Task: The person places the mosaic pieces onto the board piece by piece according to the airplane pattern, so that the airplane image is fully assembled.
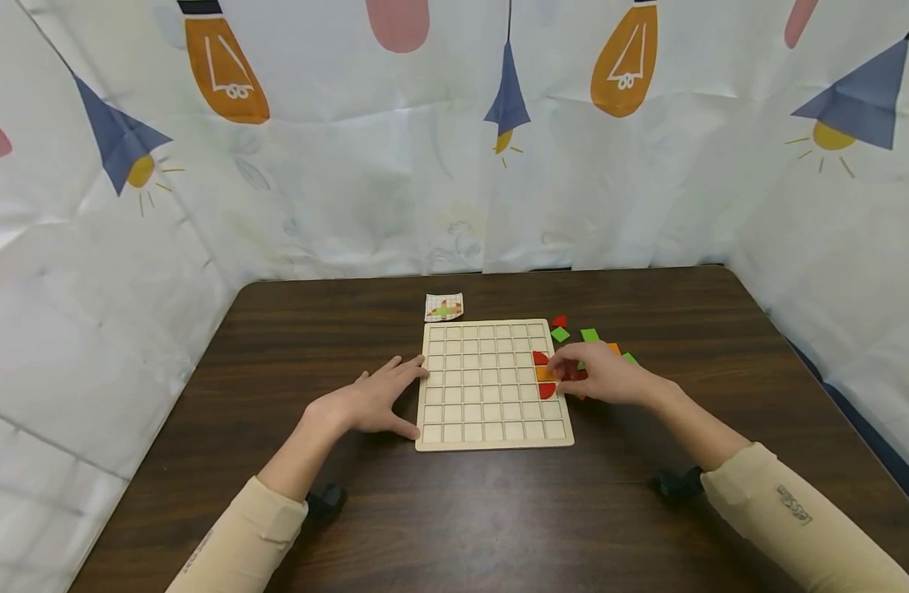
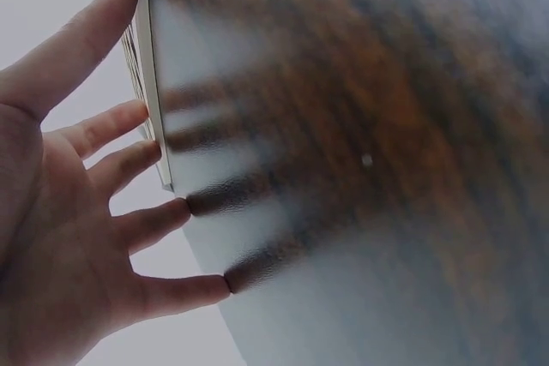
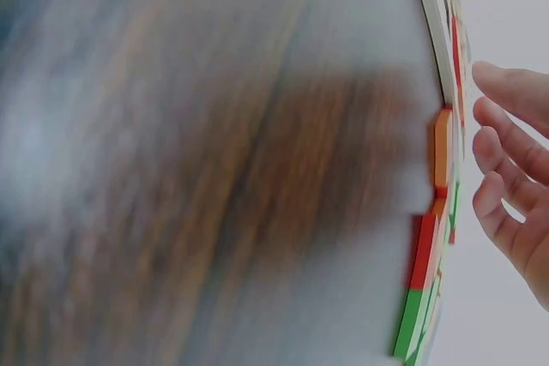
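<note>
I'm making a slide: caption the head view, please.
Left hand touching the wooden grid board, right hand by its red and orange pieces, a small patterned card beyond.

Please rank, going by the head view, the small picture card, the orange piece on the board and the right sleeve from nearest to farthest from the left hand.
1. Picture card: beyond the far-left corner of the board.
2. Orange piece: on the board's right side.
3. Right sleeve: farther right, past the board.
</note>
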Motion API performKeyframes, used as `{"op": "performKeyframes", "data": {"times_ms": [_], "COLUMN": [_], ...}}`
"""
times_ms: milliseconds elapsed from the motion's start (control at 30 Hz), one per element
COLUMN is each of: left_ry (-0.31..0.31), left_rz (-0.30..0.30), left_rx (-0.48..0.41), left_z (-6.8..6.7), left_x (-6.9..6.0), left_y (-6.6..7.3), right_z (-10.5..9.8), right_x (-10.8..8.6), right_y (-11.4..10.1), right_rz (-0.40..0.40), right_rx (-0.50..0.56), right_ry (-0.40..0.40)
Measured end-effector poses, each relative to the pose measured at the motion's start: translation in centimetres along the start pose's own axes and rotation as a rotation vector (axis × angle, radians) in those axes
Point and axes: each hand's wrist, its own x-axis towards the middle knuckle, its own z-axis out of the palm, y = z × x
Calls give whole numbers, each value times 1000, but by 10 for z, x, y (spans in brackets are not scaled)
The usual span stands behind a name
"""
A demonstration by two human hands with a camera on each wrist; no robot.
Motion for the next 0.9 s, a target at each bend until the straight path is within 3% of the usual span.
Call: {"op": "performKeyframes", "data": {"times_ms": [900], "left_ry": [-7], "left_rz": [-6], "left_rx": [-8], "left_z": [-2], "left_x": [-3], "left_y": [3], "right_z": [-44], "right_x": [-35], "right_y": [53], "right_rz": [285], "right_rx": [-26], "right_ry": [192]}}
